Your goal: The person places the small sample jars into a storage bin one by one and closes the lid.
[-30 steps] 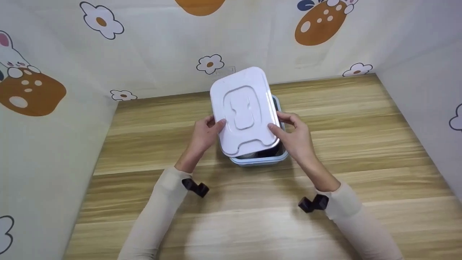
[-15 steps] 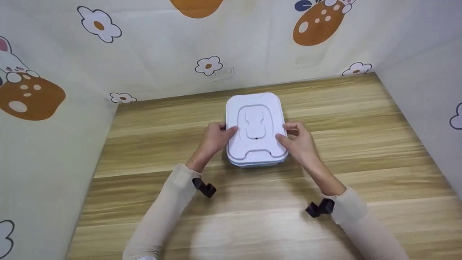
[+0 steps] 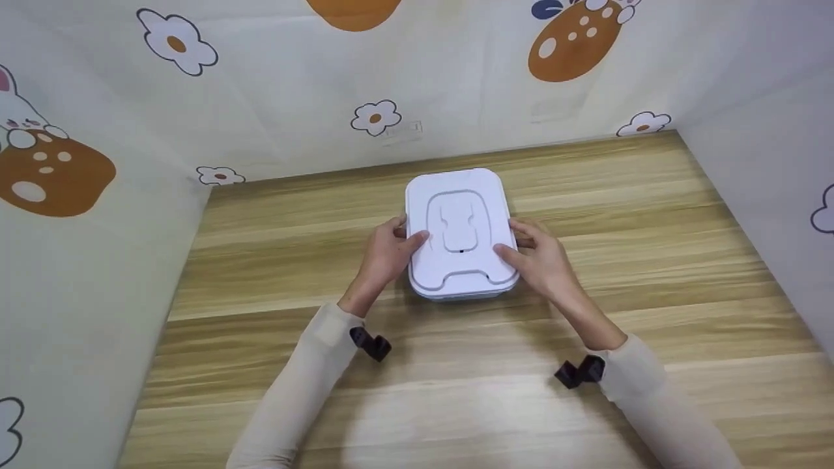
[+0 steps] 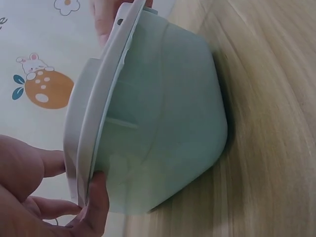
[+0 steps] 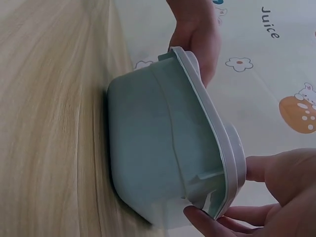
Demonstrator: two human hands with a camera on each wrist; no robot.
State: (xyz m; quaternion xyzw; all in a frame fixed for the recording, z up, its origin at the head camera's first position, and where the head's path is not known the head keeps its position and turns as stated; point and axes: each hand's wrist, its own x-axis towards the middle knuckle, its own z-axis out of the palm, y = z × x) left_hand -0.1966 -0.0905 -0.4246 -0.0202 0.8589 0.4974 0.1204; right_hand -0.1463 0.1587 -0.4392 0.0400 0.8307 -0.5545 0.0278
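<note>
A white rectangular lid (image 3: 459, 225) with raised panels lies on top of a pale blue-green plastic storage box (image 4: 168, 108) on the table. My left hand (image 3: 389, 251) grips the left side of the lid, thumb on top and fingers at the rim. On the opposite side my right hand (image 3: 541, 257) holds the lid's edge the same way, its thumb (image 5: 256, 168) over the top and a fingertip against the box just under the rim. In both wrist views the lid's rim runs along the box's upper edge. The inside of the box is hidden.
The box stands on a wood-grain table (image 3: 260, 273) that meets a pale wall covering (image 3: 293, 98) printed with flowers and rabbits at the back. Similar walls rise on the left and right. A small black device (image 3: 371, 343) sits at each wrist.
Both hands have brought the tilted lid down and squared it over the box, covering the opening that showed earlier. Over the last half second the hands have barely moved.
</note>
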